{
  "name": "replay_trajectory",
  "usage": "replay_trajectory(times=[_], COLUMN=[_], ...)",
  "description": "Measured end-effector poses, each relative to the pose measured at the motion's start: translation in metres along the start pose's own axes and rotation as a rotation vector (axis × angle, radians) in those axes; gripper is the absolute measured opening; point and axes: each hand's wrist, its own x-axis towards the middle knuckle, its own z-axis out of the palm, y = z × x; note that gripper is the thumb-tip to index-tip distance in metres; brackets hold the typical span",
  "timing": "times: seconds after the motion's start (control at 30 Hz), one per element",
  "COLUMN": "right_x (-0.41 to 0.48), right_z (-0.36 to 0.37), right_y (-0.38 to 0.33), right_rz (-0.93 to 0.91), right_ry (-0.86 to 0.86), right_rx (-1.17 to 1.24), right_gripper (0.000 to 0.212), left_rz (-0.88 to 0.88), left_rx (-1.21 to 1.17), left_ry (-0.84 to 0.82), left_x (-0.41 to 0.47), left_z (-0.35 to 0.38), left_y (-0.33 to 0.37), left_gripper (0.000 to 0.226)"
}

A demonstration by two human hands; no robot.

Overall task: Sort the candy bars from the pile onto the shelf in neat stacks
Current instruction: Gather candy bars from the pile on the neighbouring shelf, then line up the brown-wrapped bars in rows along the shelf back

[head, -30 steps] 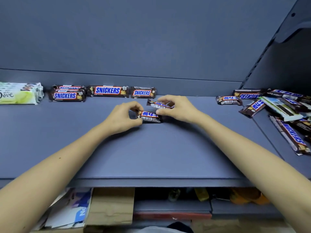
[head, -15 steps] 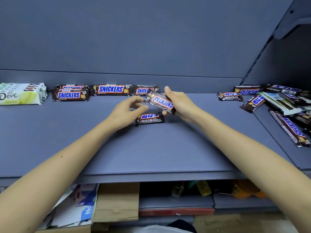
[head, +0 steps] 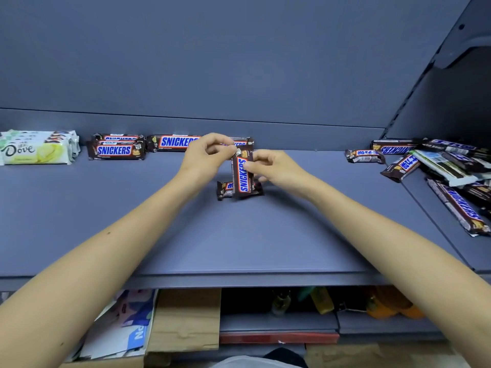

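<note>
Below the grip, aim for small bar [head: 224,187]. With Snickers bar [head: 242,179] pinched at top by left hand [head: 202,155], mid-length by right hand [head: 273,168], rotate flat, align edges.

Held bar [head: 243,179]: "SNICKERS", blue on white, running lengthwise up the wrapper; left hand [head: 204,158] pinches its top end, right hand [head: 276,168] pinches mid-length.
Small bar [head: 225,187], directly under the grip: blue lettering, mostly covered, unreadable.
Back-row bar [head: 172,142], just left of the grip: "SNICKER", last letter hidden.
Stacked bars [head: 117,151], further left: "SNICKERS" on the front wrapper.
Pale green pack [head: 34,152], far left: "Dove".
Pile bar [head: 393,147], far right of the grip: "SNICKERS", upside down.
Long bar [head: 459,205], far right, nearer: "SNICKERS", diagonal.
Paper [head: 136,333], below-left of the grip: "PN", sideways.
</note>
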Motion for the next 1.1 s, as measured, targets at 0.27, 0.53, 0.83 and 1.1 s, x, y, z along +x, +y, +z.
replay_trajectory(times=[0.27, 0.53, 0.83, 1.1], right_x=[0.007, 0.013, 0.028, 0.05], right_z=[0.001, -0.006, -0.016, -0.021], right_y=[0.004, 0.013, 0.027, 0.027], right_rz=[-0.086, -0.051, -0.081, -0.008], right_ry=[0.166, 0.183, 0.211, 0.329], right_rx=[0.173, 0.067, -0.143, -0.334], right_gripper=[0.008, 0.014, 0.009, 0.02], left_rz=[-0.077, -0.063, -0.04, -0.037], left_rx=[0.03, 0.306, 0.45, 0.493], left_ry=[-0.078, -0.044, 0.002, 0.042], left_x=[-0.003, 0.007, 0.018, 0.027], left_z=[0.003, -0.006, -0.012, -0.015], left_y=[-0.014, -0.025, -0.035, -0.039], left_gripper=[0.006, 0.013, 0.027, 0.033])
